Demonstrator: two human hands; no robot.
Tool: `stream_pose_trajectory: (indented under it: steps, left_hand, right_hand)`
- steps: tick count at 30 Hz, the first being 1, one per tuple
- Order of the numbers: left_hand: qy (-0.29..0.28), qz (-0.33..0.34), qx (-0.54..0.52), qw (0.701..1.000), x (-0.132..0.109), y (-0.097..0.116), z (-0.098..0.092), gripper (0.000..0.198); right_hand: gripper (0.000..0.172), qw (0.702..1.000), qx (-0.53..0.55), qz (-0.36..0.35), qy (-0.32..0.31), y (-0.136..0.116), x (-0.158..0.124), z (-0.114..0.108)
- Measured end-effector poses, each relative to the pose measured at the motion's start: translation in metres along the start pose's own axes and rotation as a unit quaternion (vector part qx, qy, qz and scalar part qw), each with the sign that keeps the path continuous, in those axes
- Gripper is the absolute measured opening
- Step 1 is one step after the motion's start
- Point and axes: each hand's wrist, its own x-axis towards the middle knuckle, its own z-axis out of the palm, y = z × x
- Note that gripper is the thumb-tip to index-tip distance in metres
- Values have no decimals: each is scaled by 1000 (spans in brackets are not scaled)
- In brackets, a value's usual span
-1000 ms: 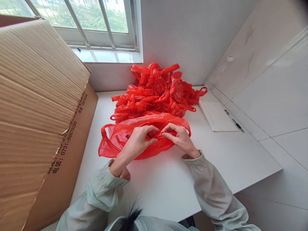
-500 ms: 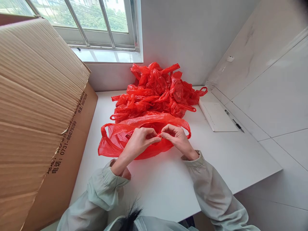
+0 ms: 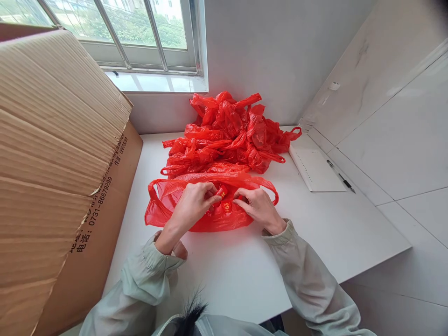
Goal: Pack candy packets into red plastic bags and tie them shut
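An opened red plastic bag (image 3: 164,215) lies on the white table in front of me, its two loop handles spread to the sides. Small red packets with yellow print (image 3: 227,206) show inside its mouth. My left hand (image 3: 196,200) reaches over the bag, thumb and fingers closed on one small red packet (image 3: 221,191). Opposite it, my right hand (image 3: 258,205) is at the bag's right side with thumb and fingertips drawn together; what they pinch is hard to see against the red plastic.
Behind the open bag, several filled red plastic bags (image 3: 227,121) are heaped against the wall. A large cardboard box (image 3: 98,219) stands along the left. To the right lie a white notebook (image 3: 318,172) and a black pen (image 3: 341,177). A barred window (image 3: 140,28) is at the back left.
My hands, together over the bag's middle before, have moved apart, the left one leftward. Small red packets now show between them in the bag's mouth.
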Motion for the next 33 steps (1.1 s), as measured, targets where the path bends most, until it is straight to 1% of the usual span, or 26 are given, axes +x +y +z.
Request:
stream_pose_trajectory:
  steps: [2,6,9,11,13,15,18,19,21,24,26,29,30,33]
  left_hand:
    - [-6,-7,10,1000,0,3,-2,19]
    - [-19,-8,-16,1000,-1,6,-3,20]
    - [-21,-1,-36,999,-1,6,-4,21]
    - [-12,2,-26,1000,0,6,-4,20]
    - [-12,1,-18,1000,0,5,-4,20]
    - [-24,-3,-35,999,-1,5,-5,21]
    - [-83,-13,-125,989,-3,6,-8,22]
    - [-109,-17,-168,980,-4,7,-10,22]
    - [-156,-29,-253,954,-6,9,-14,24]
    - [-202,-48,-346,915,-8,15,-20,26]
    - [-217,-54,-378,899,-10,19,-24,25]
    - [-228,-52,-400,886,-14,24,-27,21]
    - [-231,-50,-403,884,-15,24,-28,20]
    - [-229,-41,-399,887,-17,25,-28,19]
  right_hand:
    - [11,999,-33,-8,-16,-2,-2,0]
    - [30,992,-113,-36,-40,-6,-2,3]
    - [39,983,-166,-43,-67,-9,-2,7]
    - [40,979,-178,-48,-86,-11,-2,9]
    - [35,980,-171,-50,-90,-11,-2,10]
    - [26,986,-140,-46,-80,-11,-1,10]
    - [13,997,-37,-41,-58,-8,0,9]
    - [12,998,4,-40,-50,-7,1,8]
    - [17,996,74,-37,-27,-6,2,7]
    - [17,990,139,-28,15,-7,3,5]
    - [13,984,172,-23,34,-9,3,3]
    - [4,974,218,-6,59,-10,2,2]
    - [5,971,231,2,66,-11,1,2]
    - [15,968,241,18,70,-10,1,2]
